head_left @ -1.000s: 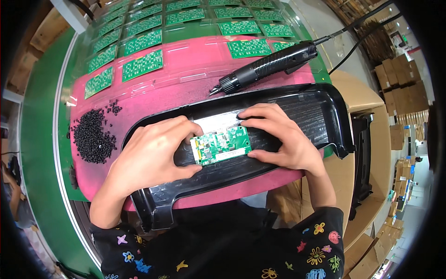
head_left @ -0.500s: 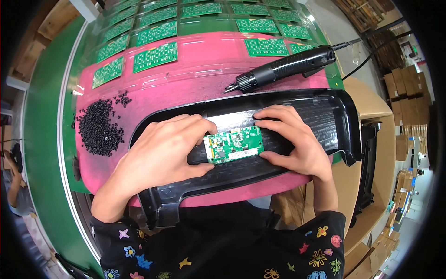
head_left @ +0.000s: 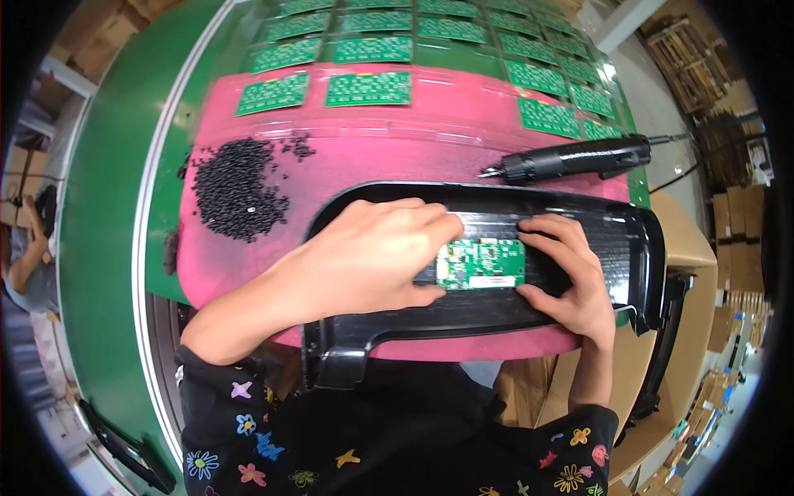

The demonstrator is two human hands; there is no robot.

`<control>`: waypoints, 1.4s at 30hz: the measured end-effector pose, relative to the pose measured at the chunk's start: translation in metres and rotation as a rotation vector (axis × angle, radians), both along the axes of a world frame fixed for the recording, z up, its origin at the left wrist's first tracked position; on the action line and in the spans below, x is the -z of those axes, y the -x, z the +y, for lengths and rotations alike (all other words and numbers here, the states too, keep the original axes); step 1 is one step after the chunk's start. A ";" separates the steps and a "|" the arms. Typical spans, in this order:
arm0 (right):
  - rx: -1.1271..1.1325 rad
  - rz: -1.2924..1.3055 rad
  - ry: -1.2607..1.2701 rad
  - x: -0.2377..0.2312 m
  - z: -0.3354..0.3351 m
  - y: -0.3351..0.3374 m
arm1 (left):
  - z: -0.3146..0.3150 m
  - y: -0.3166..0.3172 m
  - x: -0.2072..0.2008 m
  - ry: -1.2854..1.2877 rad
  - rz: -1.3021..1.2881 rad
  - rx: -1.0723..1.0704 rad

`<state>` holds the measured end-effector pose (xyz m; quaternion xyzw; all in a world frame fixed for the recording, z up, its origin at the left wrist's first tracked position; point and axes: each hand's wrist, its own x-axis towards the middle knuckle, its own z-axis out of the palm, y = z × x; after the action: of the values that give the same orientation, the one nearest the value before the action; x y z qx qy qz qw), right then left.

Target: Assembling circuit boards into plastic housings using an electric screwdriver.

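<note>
A green circuit board [head_left: 484,263] with white connectors and a white label strip lies inside a long black plastic shell [head_left: 624,244]. My left hand [head_left: 376,256] grips the board's left end, thumb at the near corner and fingers at the far one. At the opposite end, my right hand [head_left: 575,277] has thumb and fingers bent around the right corners. Whether the board rests flat on the shell's floor, I cannot tell. Beyond the shell's far rim lies a black electric screwdriver [head_left: 579,159], its tip pointing left.
A heap of small black screws [head_left: 236,190] sits on the pink mat [head_left: 397,149], left of the shell. Clear trays hold rows of green circuit boards [head_left: 368,89] at the back. An open cardboard box [head_left: 699,236] stands at the right. Another person's arm [head_left: 31,240] shows far left.
The view has turned, so the table, shell and hands sit farther right in the picture. Both hands stay on the circuit board, which lies a little straighter in view.
</note>
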<state>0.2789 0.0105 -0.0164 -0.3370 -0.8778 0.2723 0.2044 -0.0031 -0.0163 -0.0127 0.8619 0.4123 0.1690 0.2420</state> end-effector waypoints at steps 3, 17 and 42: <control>0.009 -0.019 -0.016 0.000 -0.002 -0.001 | 0.000 0.000 0.002 0.000 0.016 0.020; 0.671 0.009 -0.320 -0.029 0.061 -0.051 | 0.021 0.076 -0.013 -0.255 0.211 -0.663; -0.126 1.589 0.706 -0.053 0.028 0.078 | 0.013 0.016 -0.030 0.047 -0.704 -0.217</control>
<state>0.2008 0.0387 0.0366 -0.0417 -0.3565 0.6937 0.6245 -0.0190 -0.0029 0.0171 0.6966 0.3965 0.4704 0.3692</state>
